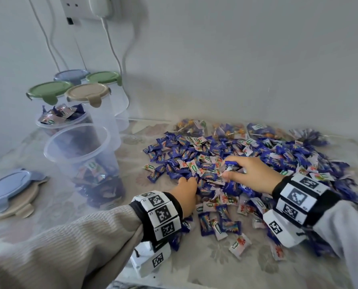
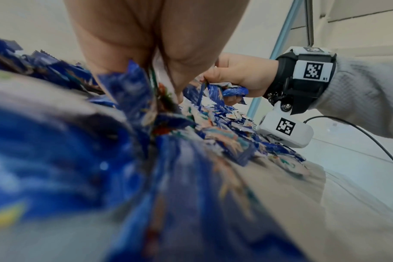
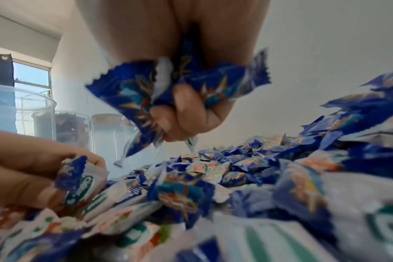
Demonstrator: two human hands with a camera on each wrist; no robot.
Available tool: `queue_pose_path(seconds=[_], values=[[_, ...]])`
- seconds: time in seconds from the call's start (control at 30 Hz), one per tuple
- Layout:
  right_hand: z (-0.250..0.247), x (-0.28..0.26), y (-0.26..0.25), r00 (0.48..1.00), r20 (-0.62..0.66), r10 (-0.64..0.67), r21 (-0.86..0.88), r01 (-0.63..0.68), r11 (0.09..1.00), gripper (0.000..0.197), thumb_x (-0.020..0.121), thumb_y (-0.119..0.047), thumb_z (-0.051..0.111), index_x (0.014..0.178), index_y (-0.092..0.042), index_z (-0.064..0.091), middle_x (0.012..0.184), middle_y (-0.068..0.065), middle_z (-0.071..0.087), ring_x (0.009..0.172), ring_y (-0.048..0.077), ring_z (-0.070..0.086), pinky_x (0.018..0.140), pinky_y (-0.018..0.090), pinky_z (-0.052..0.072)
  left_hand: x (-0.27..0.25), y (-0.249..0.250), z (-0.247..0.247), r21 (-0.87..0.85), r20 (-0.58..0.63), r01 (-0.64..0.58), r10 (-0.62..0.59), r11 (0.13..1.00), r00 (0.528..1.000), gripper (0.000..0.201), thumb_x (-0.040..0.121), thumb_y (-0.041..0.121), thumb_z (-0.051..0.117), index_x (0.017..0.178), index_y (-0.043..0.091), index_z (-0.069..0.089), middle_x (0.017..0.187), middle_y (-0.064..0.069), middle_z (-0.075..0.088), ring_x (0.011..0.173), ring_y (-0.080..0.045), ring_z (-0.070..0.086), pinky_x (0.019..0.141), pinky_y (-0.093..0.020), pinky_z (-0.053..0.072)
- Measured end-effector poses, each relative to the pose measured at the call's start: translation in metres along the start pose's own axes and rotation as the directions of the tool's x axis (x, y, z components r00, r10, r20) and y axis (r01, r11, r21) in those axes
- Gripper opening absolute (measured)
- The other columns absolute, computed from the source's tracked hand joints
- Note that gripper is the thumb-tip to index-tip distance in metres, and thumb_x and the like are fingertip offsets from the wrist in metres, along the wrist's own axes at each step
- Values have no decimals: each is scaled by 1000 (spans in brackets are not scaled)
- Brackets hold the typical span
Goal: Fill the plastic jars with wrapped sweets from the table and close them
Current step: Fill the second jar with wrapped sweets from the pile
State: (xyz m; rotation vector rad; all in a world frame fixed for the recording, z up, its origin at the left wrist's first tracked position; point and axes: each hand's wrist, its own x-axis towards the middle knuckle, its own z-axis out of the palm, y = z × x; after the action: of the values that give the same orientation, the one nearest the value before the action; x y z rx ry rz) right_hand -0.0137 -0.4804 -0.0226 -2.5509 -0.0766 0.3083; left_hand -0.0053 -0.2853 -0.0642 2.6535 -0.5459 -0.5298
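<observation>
Both hands gathering: right hand [image 1: 244, 174] clenches blue sweets [image 3: 146, 92], left hand [image 1: 185, 191] curls into the pile [image 1: 246, 155] mid-frame. Next: carry to open jar [image 1: 84, 161], centre-left, half full.

Plain pale wall [image 1: 236, 59] behind floral-patterned tablecloth [image 1: 226, 265]; socket [image 1: 80, 7] with white cables [image 1: 113, 51] upper left; daylight through window [image 3: 32, 78].

Left hand [image 1: 186, 189]: fingers curled into the near edge of the sweet pile [image 1: 246, 163], gripping wrappers.
Right hand [image 1: 246, 174]: just right of it on the pile, fist closed round several sweets.
Forearms: both sleeved, wrist bands on.
</observation>
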Motion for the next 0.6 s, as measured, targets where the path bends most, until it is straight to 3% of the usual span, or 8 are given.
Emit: queue_pose_path(seconds=[0.1, 0.17, 0.27, 0.33, 0.43, 0.5, 0.6], values=[[-1, 5, -7, 1000, -30, 0, 11, 1, 1000, 50, 88, -40, 61, 134, -23, 50, 137, 5, 53, 107, 13, 58, 89, 24, 41, -2, 3, -8, 51, 64, 34, -37, 998, 997, 29, 100, 10, 34, 126, -2, 35, 132, -21, 36, 105, -30, 42, 95, -34, 36], [-2, 6, -14, 999, -50, -2, 24, 3, 1000, 52, 89, -38, 61, 137, -22, 47, 141, 7, 49, 107, 12, 55, 87, 21, 36, -4, 0, -20, 7, 46, 60, -60, 998, 997, 26, 100, 11, 35, 122, -1, 36, 128, -19, 39, 110, -31, 44, 88, -33, 37], [-4, 11, -21, 996, -79, -34, 46, 38, 998, 53, 87, -39, 61, 135, -20, 49, 141, 4, 48, 104, 11, 53, 88, 22, 36, -14, -8, -45, -213, -63, 35, -49, 977, 997, 13, 99, 19, 41, 104, 7, 41, 103, -10, 51, 82, -21, 49, 72, -28, 39], [-5, 16, -25, 997, -69, -47, 41, 49, 998, 55, 87, -42, 60, 136, -20, 48, 144, 1, 45, 110, 13, 54, 90, 24, 37, -27, -11, -71, -285, -169, -38, -11, 958, 986, 12, 98, 19, 44, 88, 12, 40, 81, -1, 48, 66, -12, 44, 62, -23, 38], [-2, 23, -31, 997, -50, -50, 44, 53, 998, 57, 87, -44, 59, 138, -20, 47, 146, 1, 44, 116, 15, 53, 96, 29, 39, -59, -7, -119, -305, -402, -176, 41, 936, 915, 12, 96, 16, 46, 85, 12, 42, 68, 3, 42, 59, -9, 40, 55, -19, 37], [2, 27, -37, 997, -35, -63, 45, 64, 997, 57, 89, -39, 59, 140, -18, 43, 149, 2, 39, 123, 19, 50, 102, 30, 37, -78, -11, -147, -295, -531, -227, 38, 928, 846, 6, 96, 14, 46, 94, 9, 44, 70, 3, 45, 62, -12, 44, 60, -23, 40], [7, 31, -47, 995, -11, -94, 45, 95, 995, 57, 90, -39, 59, 141, -19, 42, 148, 0, 40, 122, 15, 49, 97, 24, 35, -93, -35, -179, -253, -688, -226, -10, 941, 725, 5, 96, 12, 45, 98, 7, 45, 79, -4, 53, 68, -18, 49, 71, -31, 45]])
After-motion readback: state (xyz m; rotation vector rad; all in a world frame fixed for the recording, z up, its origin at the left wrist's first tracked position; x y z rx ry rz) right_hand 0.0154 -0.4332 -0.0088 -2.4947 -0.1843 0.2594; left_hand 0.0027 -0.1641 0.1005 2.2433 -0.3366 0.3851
